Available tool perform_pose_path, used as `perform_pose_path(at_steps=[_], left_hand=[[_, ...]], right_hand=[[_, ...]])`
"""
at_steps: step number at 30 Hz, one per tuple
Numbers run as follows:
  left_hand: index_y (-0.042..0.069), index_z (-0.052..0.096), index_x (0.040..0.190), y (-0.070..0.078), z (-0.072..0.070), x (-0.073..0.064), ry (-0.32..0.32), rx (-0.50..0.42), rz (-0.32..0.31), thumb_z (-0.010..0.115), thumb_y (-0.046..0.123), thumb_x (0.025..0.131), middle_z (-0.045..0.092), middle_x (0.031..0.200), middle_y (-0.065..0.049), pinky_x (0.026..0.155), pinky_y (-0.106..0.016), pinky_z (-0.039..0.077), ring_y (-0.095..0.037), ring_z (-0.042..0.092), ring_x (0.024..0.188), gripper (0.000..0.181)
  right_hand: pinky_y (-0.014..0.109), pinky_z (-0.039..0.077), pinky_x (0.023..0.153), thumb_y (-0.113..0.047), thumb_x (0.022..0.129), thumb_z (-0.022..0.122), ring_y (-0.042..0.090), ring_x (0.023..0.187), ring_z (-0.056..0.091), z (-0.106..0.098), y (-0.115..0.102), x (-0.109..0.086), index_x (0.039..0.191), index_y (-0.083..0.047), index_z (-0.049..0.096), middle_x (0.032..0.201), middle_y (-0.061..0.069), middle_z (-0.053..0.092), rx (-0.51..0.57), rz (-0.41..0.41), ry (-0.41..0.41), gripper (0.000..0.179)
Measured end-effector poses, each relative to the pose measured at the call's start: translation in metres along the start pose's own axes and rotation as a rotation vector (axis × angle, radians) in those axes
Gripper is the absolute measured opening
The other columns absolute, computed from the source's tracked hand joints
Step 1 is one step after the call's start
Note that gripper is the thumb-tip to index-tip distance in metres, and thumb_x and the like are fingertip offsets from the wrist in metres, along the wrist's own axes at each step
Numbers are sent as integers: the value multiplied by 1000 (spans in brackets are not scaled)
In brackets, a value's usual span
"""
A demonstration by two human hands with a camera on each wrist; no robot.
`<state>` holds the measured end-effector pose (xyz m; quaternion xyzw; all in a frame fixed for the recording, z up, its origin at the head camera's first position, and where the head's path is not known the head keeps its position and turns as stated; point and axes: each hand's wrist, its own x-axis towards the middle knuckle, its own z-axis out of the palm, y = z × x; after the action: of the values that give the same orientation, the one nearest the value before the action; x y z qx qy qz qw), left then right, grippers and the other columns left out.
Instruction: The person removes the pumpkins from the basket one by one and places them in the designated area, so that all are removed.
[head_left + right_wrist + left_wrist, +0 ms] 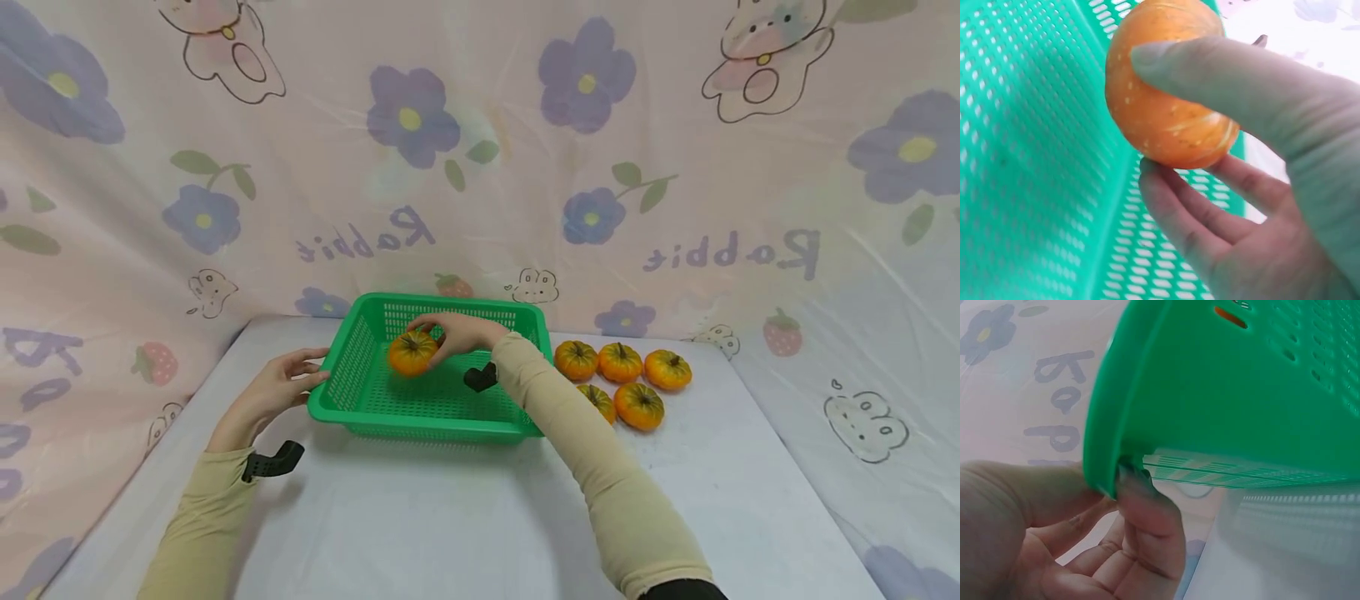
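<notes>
A green plastic basket (427, 427) with perforated walls stands on the white table. At its left end my left hand (279, 389) grips the rim; in the left wrist view the thumb and a curled finger (1150, 515) pinch the rim from both sides. Inside the basket area, my right hand (467, 332) holds a small orange pumpkin (412, 357) toward the left side. In the right wrist view, the thumb presses on this pumpkin (1160, 119) while the other fingers support it from the opposite side. Whether it touches the basket floor, I cannot tell.
Several more small pumpkins (640, 406) sit in two rows just right of the basket, one of them partly hidden by the right sleeve (600, 475). A patterned cloth (487, 200) hangs behind and around the white table (435, 525).
</notes>
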<state>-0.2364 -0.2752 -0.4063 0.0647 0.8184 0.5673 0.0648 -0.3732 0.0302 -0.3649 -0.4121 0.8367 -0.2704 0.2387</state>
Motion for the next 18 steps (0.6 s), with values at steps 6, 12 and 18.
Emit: perform_pose_path(at_steps=[6, 12, 18], left_hand=[[0, 31, 148, 0, 1, 0, 6, -6, -15, 60, 18, 97, 54, 117, -24, 72, -31, 55, -15, 63, 84, 61], [-2, 30, 148, 0, 0, 0, 2, -15, -2, 59, 18, 97, 53, 117, -25, 71, -31, 55, -15, 63, 84, 62], [-1, 30, 148, 0, 0, -1, 0, -16, -1, 60, 18, 97, 53, 117, -25, 72, -31, 55, -15, 63, 85, 62]], right_hand=[[28, 49, 85, -10, 80, 79, 25, 104, 58, -20, 3, -22, 143, -14, 42, 137, 12, 43, 18, 0, 33, 73], [30, 49, 87, -6, 79, 79, 29, 106, 58, -30, 11, -44, 144, -12, 40, 137, 13, 41, 30, -12, 70, 76], [30, 50, 87, -5, 77, 80, 29, 105, 58, -32, 25, -67, 142, -15, 44, 135, 12, 44, 0, 9, 99, 75]])
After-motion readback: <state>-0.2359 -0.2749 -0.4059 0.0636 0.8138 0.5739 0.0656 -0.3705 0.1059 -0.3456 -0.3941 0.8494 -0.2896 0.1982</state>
